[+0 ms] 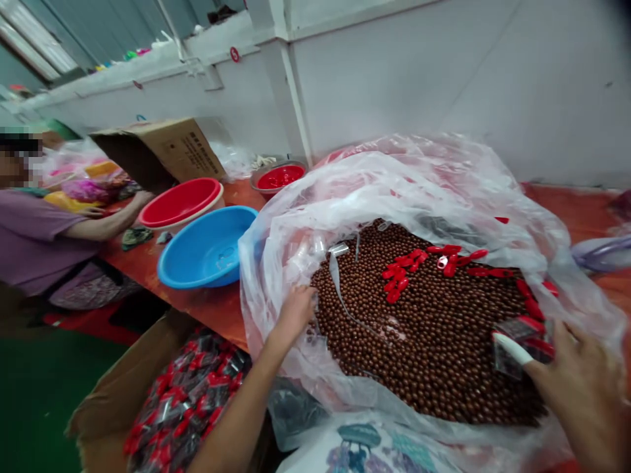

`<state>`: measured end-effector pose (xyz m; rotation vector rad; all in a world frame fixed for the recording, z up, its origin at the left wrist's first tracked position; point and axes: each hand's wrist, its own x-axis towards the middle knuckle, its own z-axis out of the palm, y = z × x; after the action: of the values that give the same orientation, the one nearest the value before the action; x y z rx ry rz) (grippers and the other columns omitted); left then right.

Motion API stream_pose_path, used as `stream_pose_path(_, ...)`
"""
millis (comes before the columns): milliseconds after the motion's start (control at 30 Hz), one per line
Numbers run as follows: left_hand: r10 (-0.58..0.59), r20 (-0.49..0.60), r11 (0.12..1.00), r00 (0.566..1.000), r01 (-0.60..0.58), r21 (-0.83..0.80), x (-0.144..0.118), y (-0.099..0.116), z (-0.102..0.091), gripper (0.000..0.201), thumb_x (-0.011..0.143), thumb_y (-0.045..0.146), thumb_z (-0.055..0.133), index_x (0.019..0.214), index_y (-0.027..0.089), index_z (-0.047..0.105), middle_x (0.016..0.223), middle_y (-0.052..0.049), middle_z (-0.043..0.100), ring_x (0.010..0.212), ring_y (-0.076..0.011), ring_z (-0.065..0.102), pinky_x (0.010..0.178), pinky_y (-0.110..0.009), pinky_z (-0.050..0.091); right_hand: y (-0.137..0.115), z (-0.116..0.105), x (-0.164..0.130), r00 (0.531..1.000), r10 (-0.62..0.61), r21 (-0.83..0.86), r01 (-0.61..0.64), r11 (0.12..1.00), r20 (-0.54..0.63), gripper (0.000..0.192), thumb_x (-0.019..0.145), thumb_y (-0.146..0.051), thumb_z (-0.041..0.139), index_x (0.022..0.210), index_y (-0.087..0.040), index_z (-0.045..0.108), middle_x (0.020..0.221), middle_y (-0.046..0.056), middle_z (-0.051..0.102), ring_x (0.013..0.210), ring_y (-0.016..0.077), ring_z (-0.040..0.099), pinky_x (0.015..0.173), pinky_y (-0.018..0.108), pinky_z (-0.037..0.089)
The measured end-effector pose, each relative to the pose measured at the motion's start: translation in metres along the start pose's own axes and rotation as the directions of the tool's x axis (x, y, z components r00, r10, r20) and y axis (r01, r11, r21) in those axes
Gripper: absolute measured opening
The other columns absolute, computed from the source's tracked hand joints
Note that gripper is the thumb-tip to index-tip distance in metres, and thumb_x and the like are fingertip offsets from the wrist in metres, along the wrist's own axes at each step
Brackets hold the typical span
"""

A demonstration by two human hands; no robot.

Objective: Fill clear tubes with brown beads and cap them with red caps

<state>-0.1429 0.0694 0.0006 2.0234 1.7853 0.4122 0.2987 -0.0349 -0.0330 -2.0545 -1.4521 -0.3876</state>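
Observation:
Small round brown beads (434, 335) fill a large clear plastic bag (290, 217) with its mouth spread wide. My left hand (297, 310) is at the left edge of the beads, fingers curled; whatever they hold is hidden. Several clear plastic pieces (305, 256) lie just beyond it. At the right, my right hand (582, 368) is closed on a small clear packet (510, 361) with red and dark contents. A white cover is on its thumb (513, 348). Several red plastic pieces (397, 276) are scattered over the far side of the beads.
A blue basin (210, 253) and a red basin (180, 202) stand left of the bag. Below the table edge, a cardboard box (118, 374) holds many red-and-clear packets (187, 401). Another person (44, 230) sits at far left, near an open carton (182, 151).

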Motion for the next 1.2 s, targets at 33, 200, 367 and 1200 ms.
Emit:
stream_pose_path(33, 0.031, 0.047, 0.999, 0.998, -0.032, 0.015, 0.001, -0.007, -0.001, 0.029, 0.073, 0.01, 0.053, 0.097, 0.019, 0.063, 0.096, -0.009, 0.06, 0.098, -0.0246, 0.049, 0.091, -0.038, 0.033, -0.005, 0.0, 0.0, 1.0, -0.022, -0.011, 0.022, 1.0, 0.012, 0.079, 0.071, -0.065, 0.045, 0.13, -0.012, 0.045, 0.121, 0.026, 0.048, 0.113, 0.0441, 0.041, 0.084, 0.058, 0.034)
stream_pose_path(200, 0.083, 0.128, 0.989, 0.988, -0.097, 0.11, 0.004, -0.018, -0.003, 0.03, 0.072, 0.023, 0.059, 0.102, 0.019, 0.063, 0.091, -0.009, 0.058, 0.091, -0.0253, 0.051, 0.084, -0.035, 0.036, -0.051, 0.01, -0.008, 0.973, -0.208, 0.227, 0.182, 0.957, 0.098, 0.052, 0.082, -0.041, 0.048, 0.13, -0.02, 0.043, 0.126, 0.015, 0.046, 0.116, 0.0332, 0.041, 0.094, 0.054, 0.034)
stream_pose_path(367, 0.012, 0.131, 0.999, 0.991, -0.017, 0.041, 0.009, -0.018, -0.008, 0.022, 0.071, 0.028, 0.058, 0.089, 0.018, 0.064, 0.083, -0.005, 0.056, 0.081, -0.022, 0.054, 0.072, -0.029, 0.039, -0.103, 0.04, -0.004, 0.768, -0.573, 0.443, 0.424, 0.79, 0.287, 0.058, 0.069, -0.002, 0.041, 0.122, -0.023, 0.051, 0.125, 0.006, 0.052, 0.113, 0.0236, 0.044, 0.095, 0.043, 0.039)
stream_pose_path(1200, 0.155, 0.237, 0.926, 0.959, -0.058, -0.372, 0.045, 0.095, 0.084, 0.023, 0.071, 0.023, 0.059, 0.091, 0.017, 0.069, 0.086, -0.003, 0.069, 0.079, -0.0172, 0.061, 0.076, -0.026, 0.043, -0.11, 0.022, -0.015, 0.711, -0.48, 0.32, 0.36, 0.876, 0.514, 0.047, 0.068, 0.003, 0.046, 0.104, -0.023, 0.06, 0.091, 0.004, 0.06, 0.09, 0.0205, 0.046, 0.076, 0.032, 0.036)
